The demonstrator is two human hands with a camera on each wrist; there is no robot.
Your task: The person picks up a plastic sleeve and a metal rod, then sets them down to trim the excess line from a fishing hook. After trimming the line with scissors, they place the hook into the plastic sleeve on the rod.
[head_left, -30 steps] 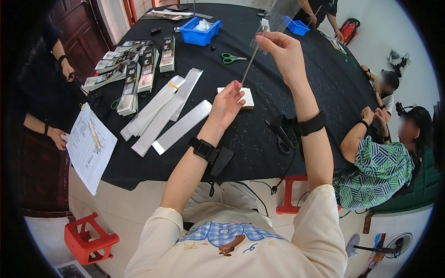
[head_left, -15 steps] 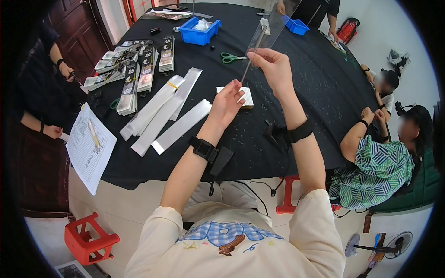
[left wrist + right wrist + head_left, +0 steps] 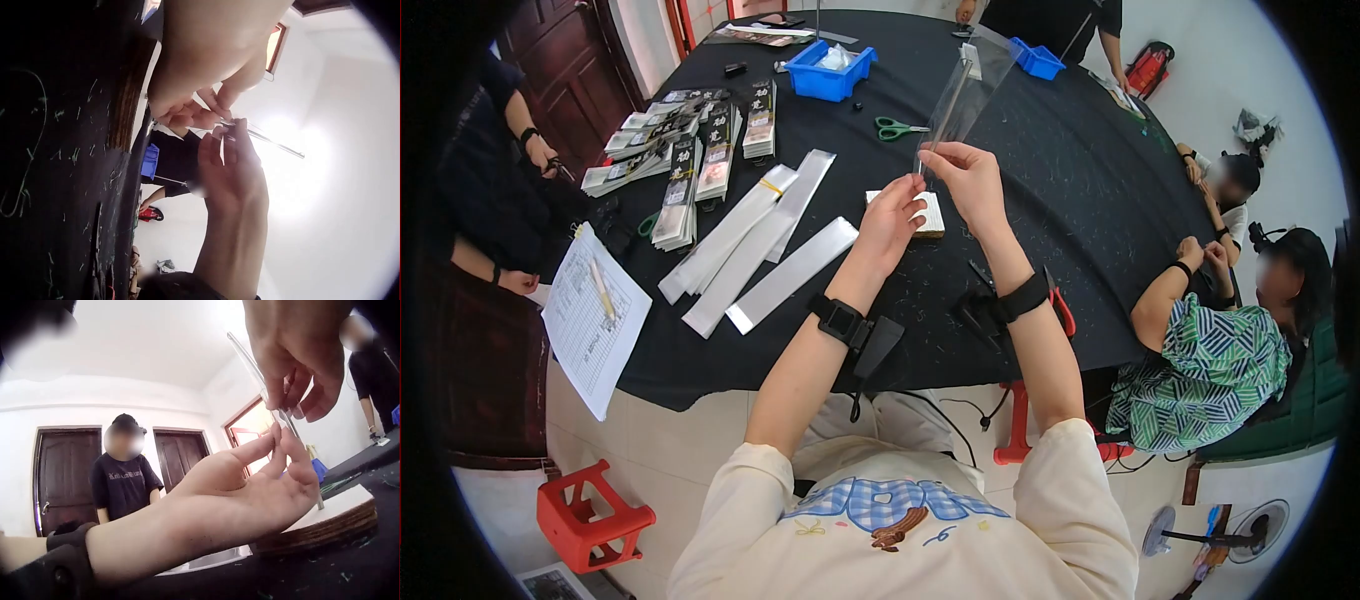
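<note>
A thin metal rod (image 3: pixel 250 359) stands upright between my two hands. My left hand (image 3: pixel 887 224) pinches it near its lower end between thumb and fingertips, the other fingers loosely curled. Around the rod's upper part is a long clear plastic sleeve (image 3: pixel 982 85). The thumb and fingers of my right hand (image 3: pixel 968 185) pinch the sleeve's lower end, just above the left fingertips. Below the hands lies a white-topped block (image 3: pixel 930 218) with brown layered sides; the rod's lower tip overlaps its top in the right wrist view.
Silvery flat sleeves (image 3: pixel 795 275) lie left of my hands, with banded printed packets (image 3: pixel 675 195) beyond. Green scissors (image 3: pixel 895 128) and a blue bin (image 3: pixel 830 72) stand farther off. Red-handled scissors (image 3: pixel 1061 308) lie by my right wrist. People sit and stand around the table, one beside a clipboard (image 3: pixel 595 320).
My right hand has come down and toward the left hand, bringing the clear sleeve lower along the rod. The left hand has stayed in place. Red-handled scissors now show beside my right wrist.
</note>
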